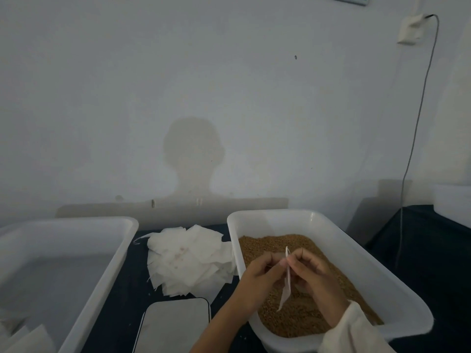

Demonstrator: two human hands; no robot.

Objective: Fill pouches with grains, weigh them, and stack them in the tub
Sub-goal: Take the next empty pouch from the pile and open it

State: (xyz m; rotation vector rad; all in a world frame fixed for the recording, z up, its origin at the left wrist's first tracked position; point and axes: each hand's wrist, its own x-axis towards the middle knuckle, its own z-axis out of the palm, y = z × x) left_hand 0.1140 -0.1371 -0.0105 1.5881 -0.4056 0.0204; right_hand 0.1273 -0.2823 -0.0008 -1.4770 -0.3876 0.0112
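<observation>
A thin white pouch (287,284) hangs edge-on over the brown grains (300,317) in the white tub (362,266) at the right. My left hand (260,276) pinches the pouch's upper part from the left. My right hand (313,276) pinches it from the right, so both hands hold it just above the grains. A heap of empty white pouches (188,258) lies on the dark table between the two tubs. The left white tub (119,253) holds a few pouches (23,337) in its near corner. A flat scale (175,324) with a pale top sits near the front edge.
A dark table (433,250) extends to the right, with a white container (453,200) at its far right. A cable (413,149) runs down the wall from a socket. The wall stands close behind the tubs.
</observation>
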